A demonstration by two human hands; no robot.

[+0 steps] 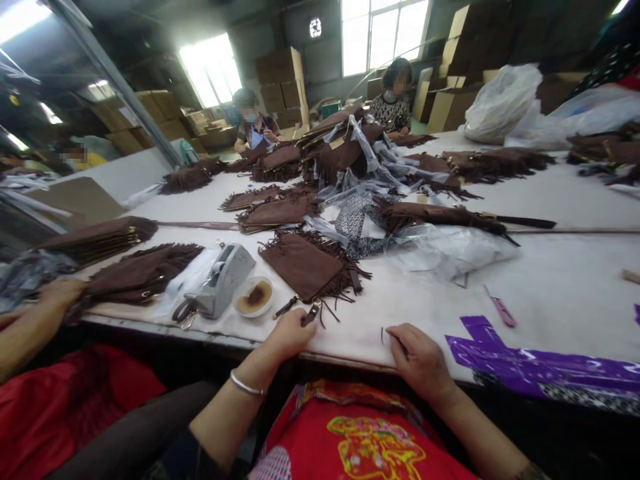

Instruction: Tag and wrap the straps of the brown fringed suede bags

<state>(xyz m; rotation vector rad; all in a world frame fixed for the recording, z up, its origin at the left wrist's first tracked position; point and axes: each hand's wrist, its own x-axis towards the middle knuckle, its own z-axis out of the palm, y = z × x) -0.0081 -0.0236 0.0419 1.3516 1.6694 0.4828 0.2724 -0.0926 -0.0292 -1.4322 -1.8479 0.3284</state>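
In the head view, my left hand [295, 331] is closed at the table's front edge, gripping a dark leather strap [309, 316] with a metal clasp. Just beyond it lies a flat brown fringed pouch [305, 265], its fringe spread to the right. My right hand [417, 357] has thumb and forefinger pinched by a short thin dark strip [383, 335], apart from the pouch. Left of my left hand are another small strap [285, 307] and a white bowl [254, 297] with brown residue inside.
A grey tape dispenser [223, 280] stands left of the bowl. To the right lie a pink cutter [503, 311] and purple plastic packaging [540, 363]. Fringed pouches [345, 150] are heaped mid-table. A co-worker's arm [43, 327] reaches in at left; other people sit across.
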